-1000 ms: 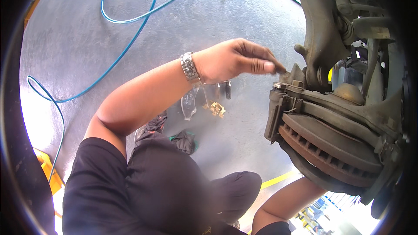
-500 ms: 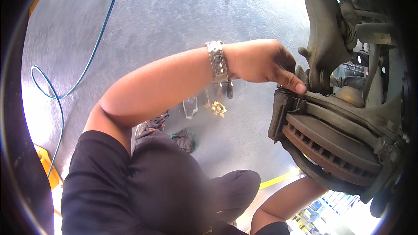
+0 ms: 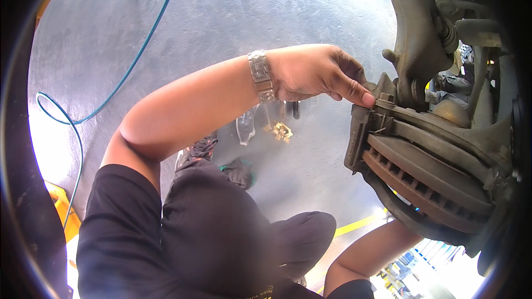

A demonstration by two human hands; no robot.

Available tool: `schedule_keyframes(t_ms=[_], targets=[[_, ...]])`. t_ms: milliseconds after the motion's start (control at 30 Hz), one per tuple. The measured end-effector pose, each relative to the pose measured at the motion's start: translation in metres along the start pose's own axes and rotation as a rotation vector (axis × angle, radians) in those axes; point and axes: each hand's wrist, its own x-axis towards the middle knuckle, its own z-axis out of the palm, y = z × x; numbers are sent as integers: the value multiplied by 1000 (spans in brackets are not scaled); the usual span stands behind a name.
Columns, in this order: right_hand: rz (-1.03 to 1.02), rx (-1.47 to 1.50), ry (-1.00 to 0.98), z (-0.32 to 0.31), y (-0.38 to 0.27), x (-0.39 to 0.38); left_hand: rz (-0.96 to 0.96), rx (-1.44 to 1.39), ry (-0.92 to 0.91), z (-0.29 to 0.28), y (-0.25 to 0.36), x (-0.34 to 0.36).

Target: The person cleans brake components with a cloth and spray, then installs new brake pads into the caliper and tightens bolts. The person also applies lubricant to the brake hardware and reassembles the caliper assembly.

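Note:
My left hand (image 3: 327, 75), with a metal watch (image 3: 260, 75) at its wrist, reaches across to the top corner of a brake caliper bracket (image 3: 356, 141). Its thumb presses on the bracket's upper edge beside a bolt head, and the other fingers curl in behind, partly hidden. Below that edge sits a rusty vented brake disc (image 3: 426, 182). From the lower edge my right forearm (image 3: 379, 249) rises and passes behind the disc, which hides the hand and its fingers.
A suspension arm (image 3: 410, 27) stands above the brake. On the grey floor (image 3: 210, 22) lie a blue hose (image 3: 133, 63), a small brass-coloured piece (image 3: 281, 132), a clear plastic piece (image 3: 245, 127) and a dark cloth (image 3: 238, 173). Something orange (image 3: 64, 205) stands at far left.
My left hand has drawn back slightly to the left, its thumb staying on the bracket's edge. The bolt head beside it shows more now. The view has shifted a little.

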Motion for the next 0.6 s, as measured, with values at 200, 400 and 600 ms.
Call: schedule_keyframes(t_ms=[200, 400, 600], targets=[[-22, -6, 25, 2, 4, -1, 11, 235, 210, 15, -4, -11], [-109, 103, 162, 24, -15, -129, -241, 232, 175, -26, -144, -87], [557, -36, -1506, 81, -106, -434, -576, 122, 194, -27, -194, -177]])
